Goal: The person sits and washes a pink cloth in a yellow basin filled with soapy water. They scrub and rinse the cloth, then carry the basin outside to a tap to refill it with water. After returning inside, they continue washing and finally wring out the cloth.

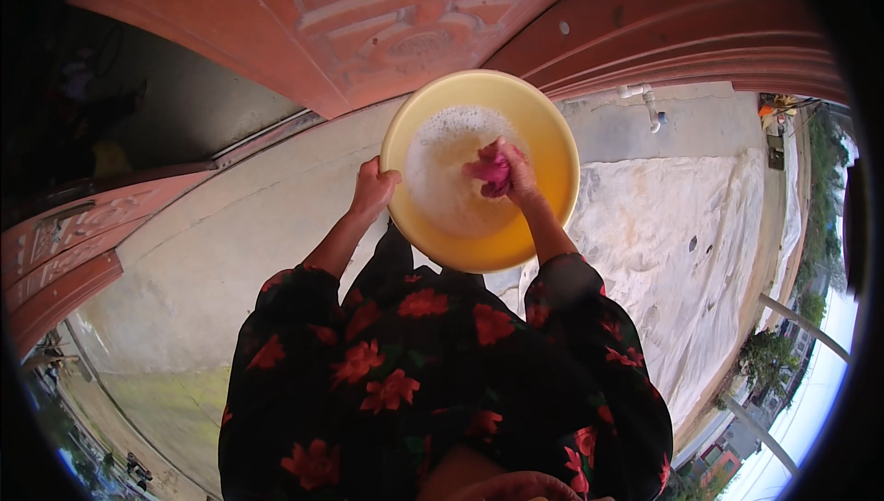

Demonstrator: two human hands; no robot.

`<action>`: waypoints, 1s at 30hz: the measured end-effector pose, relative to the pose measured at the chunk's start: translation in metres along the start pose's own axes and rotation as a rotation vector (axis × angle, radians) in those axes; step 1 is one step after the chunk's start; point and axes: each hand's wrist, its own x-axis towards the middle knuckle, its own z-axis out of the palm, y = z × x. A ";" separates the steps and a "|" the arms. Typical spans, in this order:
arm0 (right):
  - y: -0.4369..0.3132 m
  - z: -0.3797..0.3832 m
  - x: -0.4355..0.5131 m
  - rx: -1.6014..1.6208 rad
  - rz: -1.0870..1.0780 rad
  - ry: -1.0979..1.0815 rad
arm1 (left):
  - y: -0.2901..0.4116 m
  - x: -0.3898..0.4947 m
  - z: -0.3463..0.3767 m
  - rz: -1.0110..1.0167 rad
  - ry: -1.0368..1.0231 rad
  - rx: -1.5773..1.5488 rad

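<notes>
A round yellow plastic basin [552,176] is held up in front of me, with cloudy, sudsy water [442,190] pooled toward its left side. White foam [463,121] gathers along the water's far edge. My left hand [375,187] grips the basin's left rim, thumb over the edge. Over the water, inside the basin, my right hand [516,168] is closed around a bunched magenta cloth [492,171]. Whether the cloth's lower part touches the water is hard to tell.
A red door leaf [400,24] with raised patterns stands just beyond the basin, beside a dark doorway [193,86] at left. Wrinkled pale sheeting [656,259] covers ground at right. A white pipe elbow [651,109] sticks out near the wall. Concrete floor [228,252] lies at left.
</notes>
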 end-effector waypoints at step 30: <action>-0.014 -0.013 -0.051 -0.112 -0.260 0.706 | 0.018 0.021 0.007 -0.012 -0.079 -0.087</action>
